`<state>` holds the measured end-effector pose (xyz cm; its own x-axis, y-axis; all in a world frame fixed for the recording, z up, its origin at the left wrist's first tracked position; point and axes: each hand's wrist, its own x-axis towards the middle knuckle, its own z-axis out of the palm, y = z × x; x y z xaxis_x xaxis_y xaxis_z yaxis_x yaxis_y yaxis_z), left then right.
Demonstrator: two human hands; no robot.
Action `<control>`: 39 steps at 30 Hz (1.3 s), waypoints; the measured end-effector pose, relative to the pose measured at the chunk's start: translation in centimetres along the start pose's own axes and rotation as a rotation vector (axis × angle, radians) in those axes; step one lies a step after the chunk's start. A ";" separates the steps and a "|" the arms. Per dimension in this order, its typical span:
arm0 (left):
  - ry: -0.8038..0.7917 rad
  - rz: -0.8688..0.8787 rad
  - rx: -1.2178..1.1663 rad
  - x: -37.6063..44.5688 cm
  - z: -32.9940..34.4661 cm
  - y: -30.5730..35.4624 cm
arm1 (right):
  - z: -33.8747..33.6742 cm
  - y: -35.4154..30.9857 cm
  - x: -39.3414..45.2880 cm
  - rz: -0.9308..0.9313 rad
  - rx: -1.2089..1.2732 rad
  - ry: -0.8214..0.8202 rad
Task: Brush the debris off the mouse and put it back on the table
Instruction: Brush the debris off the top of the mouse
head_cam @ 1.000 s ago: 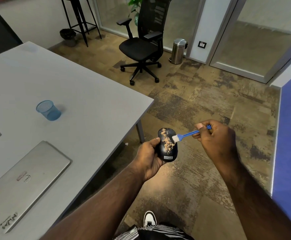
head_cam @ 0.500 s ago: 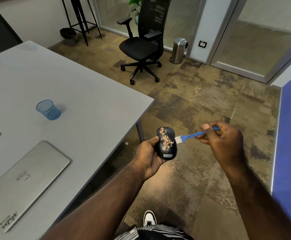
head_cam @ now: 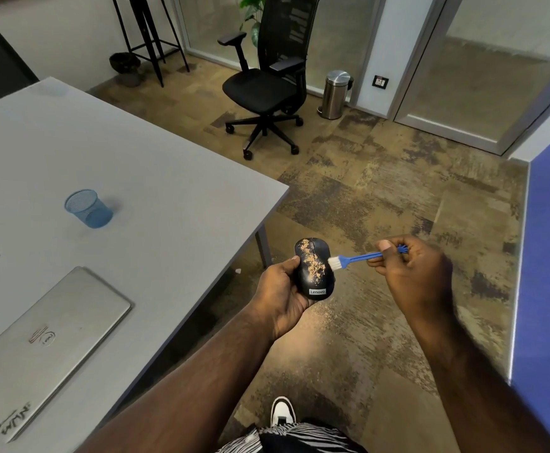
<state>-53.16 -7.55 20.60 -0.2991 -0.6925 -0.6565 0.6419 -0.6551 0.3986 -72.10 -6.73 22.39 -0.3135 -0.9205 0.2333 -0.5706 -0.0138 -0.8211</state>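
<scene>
Closest in: left hand [head_cam: 282, 289] is wrapped round the black mouse [head_cam: 314, 269], cupping it from underneath w/ thumb on the near side, held out over the floor, not over the table [head_cam: 136, 178]. Tan debris [head_cam: 313, 261] runs in a streak down the top shell. Right hand [head_cam: 414, 273] pinches the blue brush [head_cam: 362, 256] by its handle, white bristles touching the mouse's right edge.

Imo the brushing is only partway, plenty of grit left on it. Best bet: short flicks away from the body, tilt the mouse so stuff slides off, and work along the seam by the wheel where crumbs lodge. Keep the left grip firm bc nothing's under it but carpet.

Room-wise: table corner sits just left of the mouse, w/ lots of bare top between the laptop [head_cam: 48, 341] and the blue mesh cup [head_cam: 89, 209] for the put-down. Office chair [head_cam: 267, 89] and bin [head_cam: 335, 93] are well apart, further back.
</scene>
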 end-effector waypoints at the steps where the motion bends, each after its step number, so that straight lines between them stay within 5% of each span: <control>1: 0.003 0.000 0.003 0.0 0.0 0.0 | 0.0 0.1 0.2 0.010 -0.019 0.024; 6: 0.006 0.007 0.006 0.1 0.0 0.0 | -0.3 -0.3 0.0 -0.012 0.105 0.008; 12: 0.005 0.022 -0.001 0.3 -0.1 -0.1 | -0.1 0.2 0.5 -0.023 -0.084 0.046; 17: 0.017 0.037 -0.011 0.6 -0.2 -0.1 | 0.0 -0.2 -0.1 -0.024 0.149 -0.025; 22: 0.024 0.040 0.001 0.6 -0.1 -0.3 | 0.3 0.3 0.2 -0.023 -0.051 0.027; 28: 0.029 0.044 -0.001 0.4 0.0 -0.2 | -0.3 -0.2 0.0 -0.043 0.136 -0.031; 35: 0.044 0.049 0.013 0.1 0.3 -0.1 | -0.2 0.3 0.4 -0.026 0.062 0.039; 39: 0.048 0.069 0.016 0.1 0.4 -0.1 | -0.3 -0.2 -0.4 -0.087 0.154 -0.069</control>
<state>-53.54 -7.75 20.76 -0.2201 -0.7211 -0.6570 0.6485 -0.6113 0.4536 -72.08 -6.29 22.63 -0.2121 -0.9378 0.2748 -0.4684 -0.1493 -0.8708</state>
